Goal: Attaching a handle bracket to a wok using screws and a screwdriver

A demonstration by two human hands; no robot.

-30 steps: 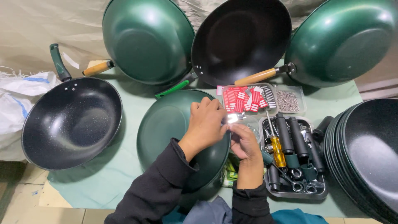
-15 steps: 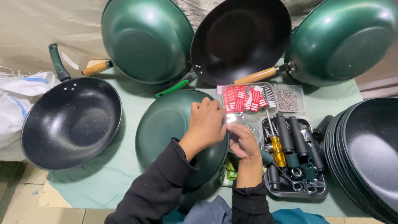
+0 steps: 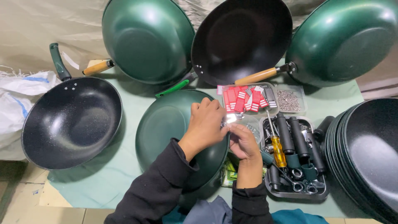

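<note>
I look down on a pale green worktop (image 3: 124, 166) crowded to its edges. At centre frame my left hand (image 3: 206, 124) and right hand (image 3: 242, 143) meet, fingertips pinching a small shiny part (image 3: 230, 120) between them, over the rim of an upturned green wok (image 3: 166, 128). A tray of black handles and a yellow screwdriver (image 3: 278, 151) sits just right. Stacked black pans (image 3: 369, 153) fill the right edge; a black wok (image 3: 70, 122) overhangs lower left. Little bare room remains.
</note>
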